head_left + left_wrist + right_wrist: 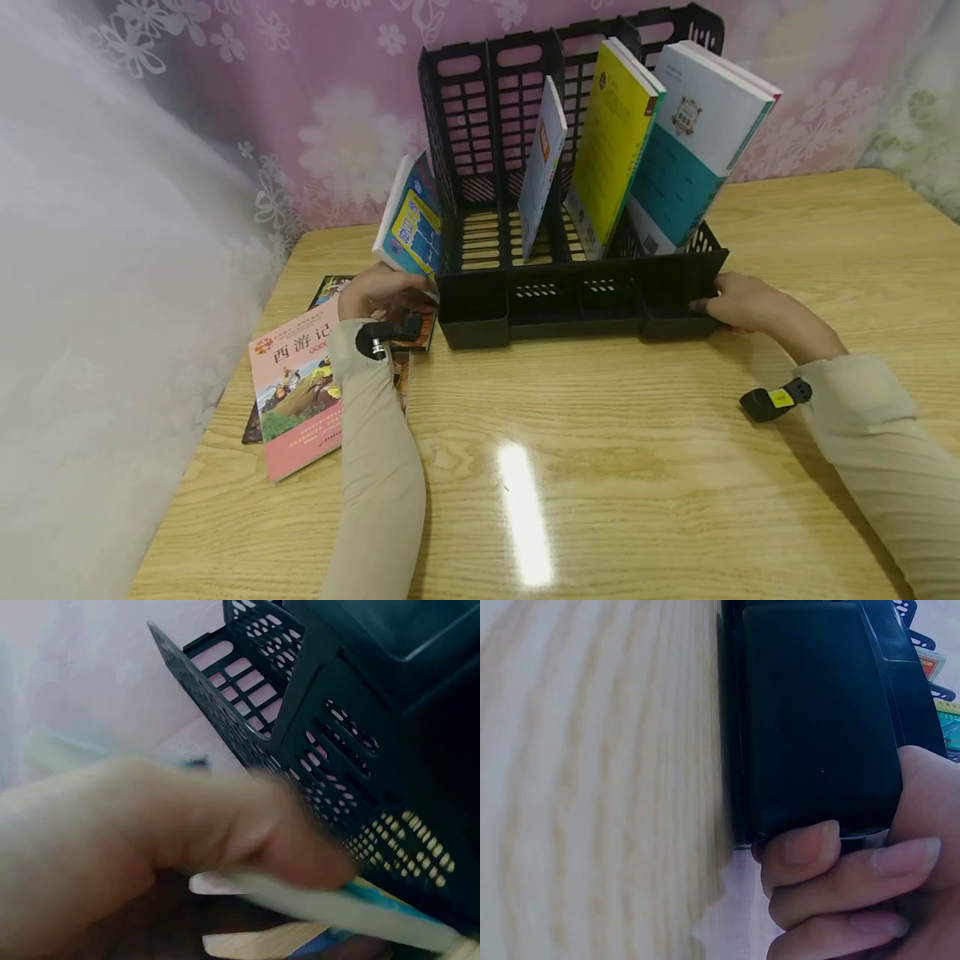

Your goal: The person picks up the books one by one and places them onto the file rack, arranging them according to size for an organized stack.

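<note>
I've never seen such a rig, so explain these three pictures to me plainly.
No machine here: a person works bare-handed, with a small black camera on each wrist. The wide picture comes from a camera on the head, looking forward and down; the other two come from the left and right wrists. On the wooden table stands a black rack holding a slim pale book, a yellow book and a white-and-teal book. Left of it, a blue book leans and a pink book lies flat. The right hand grips the rack's front corner; the left hand is at the blue book's lower end, but blur hides whether it grips.
</note>
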`<control>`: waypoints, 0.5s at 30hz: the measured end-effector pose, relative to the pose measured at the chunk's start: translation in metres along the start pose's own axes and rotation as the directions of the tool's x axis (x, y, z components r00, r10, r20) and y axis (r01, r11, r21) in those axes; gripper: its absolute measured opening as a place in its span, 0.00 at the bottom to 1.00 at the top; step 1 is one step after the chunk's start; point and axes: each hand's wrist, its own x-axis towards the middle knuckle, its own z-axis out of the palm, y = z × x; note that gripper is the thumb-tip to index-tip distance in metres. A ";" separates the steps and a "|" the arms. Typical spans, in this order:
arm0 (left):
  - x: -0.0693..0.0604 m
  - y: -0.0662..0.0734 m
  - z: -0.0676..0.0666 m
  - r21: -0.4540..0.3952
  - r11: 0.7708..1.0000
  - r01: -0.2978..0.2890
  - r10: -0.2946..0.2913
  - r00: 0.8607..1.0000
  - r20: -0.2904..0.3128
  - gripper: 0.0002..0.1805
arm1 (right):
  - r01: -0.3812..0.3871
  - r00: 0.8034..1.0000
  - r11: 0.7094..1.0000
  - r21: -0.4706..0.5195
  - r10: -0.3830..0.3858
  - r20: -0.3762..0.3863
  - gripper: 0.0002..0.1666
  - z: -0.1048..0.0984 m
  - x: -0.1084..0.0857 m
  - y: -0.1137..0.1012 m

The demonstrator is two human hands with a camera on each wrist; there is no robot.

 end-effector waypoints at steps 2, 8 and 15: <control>0.002 0.002 0.001 0.015 1.000 -0.019 0.020 0.996 -0.083 0.29 | 0.000 1.000 1.000 -0.002 0.000 -0.001 0.26 0.000 0.000 0.000; 0.002 0.016 0.004 0.082 0.990 -0.111 0.133 0.927 -0.350 0.25 | -0.003 1.000 1.000 -0.007 0.003 -0.001 0.27 0.001 -0.001 -0.001; -0.017 0.032 0.001 0.155 0.959 -0.239 0.265 0.549 -0.793 0.16 | 0.003 1.000 1.000 -0.007 -0.003 0.008 0.28 0.001 0.000 -0.001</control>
